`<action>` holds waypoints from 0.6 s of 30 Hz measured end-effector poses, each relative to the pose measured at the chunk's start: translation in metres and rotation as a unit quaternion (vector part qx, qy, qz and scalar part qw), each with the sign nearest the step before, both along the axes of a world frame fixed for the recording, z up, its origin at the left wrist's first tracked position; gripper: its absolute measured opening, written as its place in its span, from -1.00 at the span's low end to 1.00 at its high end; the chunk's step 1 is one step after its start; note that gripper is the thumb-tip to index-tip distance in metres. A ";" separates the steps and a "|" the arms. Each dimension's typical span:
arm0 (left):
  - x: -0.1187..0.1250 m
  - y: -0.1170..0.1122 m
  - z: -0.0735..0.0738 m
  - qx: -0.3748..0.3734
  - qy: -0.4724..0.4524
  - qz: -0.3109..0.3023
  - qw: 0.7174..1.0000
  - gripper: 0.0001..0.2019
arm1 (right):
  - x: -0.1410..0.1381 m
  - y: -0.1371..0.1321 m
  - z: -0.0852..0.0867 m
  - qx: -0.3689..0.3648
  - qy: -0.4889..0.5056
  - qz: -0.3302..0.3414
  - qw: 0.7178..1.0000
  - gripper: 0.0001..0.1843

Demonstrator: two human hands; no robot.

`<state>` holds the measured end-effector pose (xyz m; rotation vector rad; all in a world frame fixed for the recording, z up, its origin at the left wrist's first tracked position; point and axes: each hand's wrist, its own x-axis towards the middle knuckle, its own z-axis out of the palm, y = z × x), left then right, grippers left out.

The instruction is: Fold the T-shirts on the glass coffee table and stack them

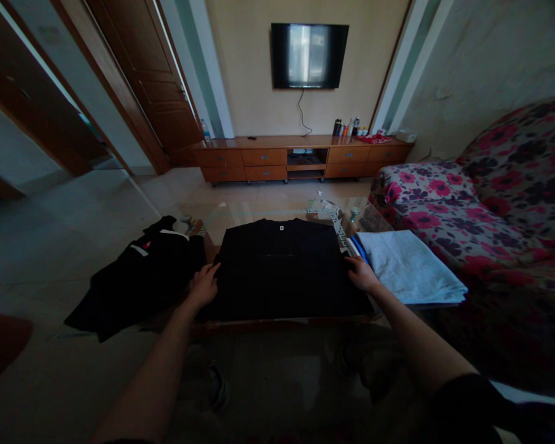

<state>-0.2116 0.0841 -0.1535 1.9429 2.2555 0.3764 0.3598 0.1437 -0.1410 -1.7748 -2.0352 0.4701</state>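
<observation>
A black T-shirt [277, 271] lies spread flat on a glass-topped table, its neckline with a small white label at the far side. At its left edge, my left hand [205, 285] is closed on the cloth, the index finger reaching along the side. My right hand [361, 273] grips the opposite edge, its fingertips partly hidden by the dark fabric. Left of the shirt lies a loose heap of black clothing [143, 277] with white and red details. Beside my right hand is a stack of folded clothes, a light grey-blue garment [411, 265] on top.
The glass table top [250, 213] extends beyond the shirt. A sofa with a floral cover [462, 216] stands on the right. Along the far wall runs a low wooden cabinet [263, 158] with bottles and cans on it, below a wall-mounted television [309, 55].
</observation>
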 end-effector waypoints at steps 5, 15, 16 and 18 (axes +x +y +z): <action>0.013 -0.011 0.004 0.005 0.038 0.026 0.999 -0.28 | -0.006 -0.003 0.006 -0.018 -0.015 -0.029 0.999 -0.28; 0.012 -0.029 0.018 -0.060 0.050 0.151 0.985 -0.53 | -0.004 -0.026 0.008 -0.052 -0.097 -0.109 0.988 -0.19; 0.012 -0.032 0.020 -0.089 0.043 0.175 0.980 -0.51 | -0.004 -0.031 0.008 -0.075 -0.109 -0.125 0.983 -0.26; 0.012 -0.037 0.023 -0.136 0.028 0.208 0.968 -0.48 | -0.006 -0.039 0.009 -0.121 -0.132 -0.154 0.972 -0.41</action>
